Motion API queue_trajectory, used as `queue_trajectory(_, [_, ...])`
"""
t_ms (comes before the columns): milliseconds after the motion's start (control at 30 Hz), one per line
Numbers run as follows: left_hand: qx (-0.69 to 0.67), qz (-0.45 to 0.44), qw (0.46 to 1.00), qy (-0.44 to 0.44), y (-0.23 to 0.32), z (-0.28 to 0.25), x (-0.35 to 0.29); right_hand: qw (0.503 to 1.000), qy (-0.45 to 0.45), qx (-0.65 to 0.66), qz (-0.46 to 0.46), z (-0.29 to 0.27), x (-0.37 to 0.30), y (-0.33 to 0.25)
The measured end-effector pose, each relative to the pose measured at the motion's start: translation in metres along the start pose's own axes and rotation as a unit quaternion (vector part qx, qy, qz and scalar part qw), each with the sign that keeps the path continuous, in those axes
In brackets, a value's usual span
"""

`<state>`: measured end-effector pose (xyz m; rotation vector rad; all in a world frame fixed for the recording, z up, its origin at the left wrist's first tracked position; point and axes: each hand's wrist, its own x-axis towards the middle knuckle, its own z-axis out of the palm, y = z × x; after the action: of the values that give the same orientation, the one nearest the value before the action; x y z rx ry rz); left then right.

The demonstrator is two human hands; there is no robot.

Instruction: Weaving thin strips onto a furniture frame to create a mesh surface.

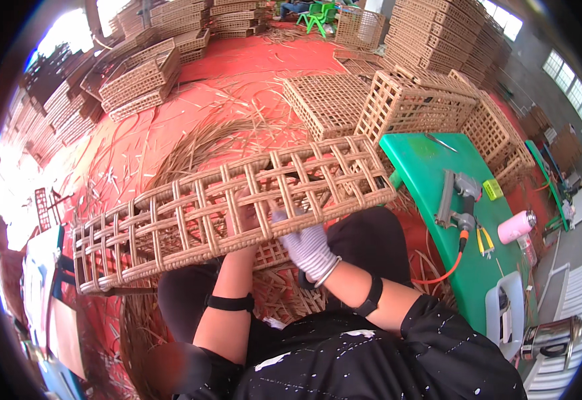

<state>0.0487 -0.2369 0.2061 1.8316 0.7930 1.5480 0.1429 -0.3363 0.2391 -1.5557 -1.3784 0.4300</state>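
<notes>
A long, woven rattan basket frame (191,227) with an open lattice side lies tilted across my lap, its left end lower. My left hand (243,212) is bare and reaches up behind the lattice; it shows only in pieces through the gaps, its fingers mostly hidden. At the lower rim, right of the middle, is my right hand (308,250) in a pale knitted glove. Its fingers are bent in against the weave, close to my left hand, and what they pinch is too small to make out. Black bands circle both forearms.
To the right, a green table (431,180) carries a pneumatic stapler (463,200) with an orange hose, yellow-handled pliers (484,241), a yellow box (492,189) and a pink bottle (516,227). Loose rattan strips (204,143) litter the red floor. Woven baskets (328,100) stand beyond.
</notes>
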Motion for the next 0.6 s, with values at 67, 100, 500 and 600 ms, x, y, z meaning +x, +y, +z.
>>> queue_trajectory(67, [-0.048,-0.033,0.998,0.006,0.001,0.002,0.001,0.987,-0.054,0.137,0.057,0.002,-0.018,-0.018])
queue_trajectory(100, [-0.020,-0.023,1.000,-0.003,0.001,0.001,0.001,0.978,-0.092,0.177,0.056,-0.003,-0.029,-0.026])
queue_trajectory(500, [-0.091,-0.097,0.991,-0.017,-0.017,0.006,0.004,0.937,-0.324,-0.131,-0.031,-0.025,-0.043,-0.030])
queue_trajectory(600, [-0.100,-0.111,0.988,-0.028,-0.017,0.008,0.002,0.927,-0.344,-0.144,-0.050,-0.023,-0.040,-0.032])
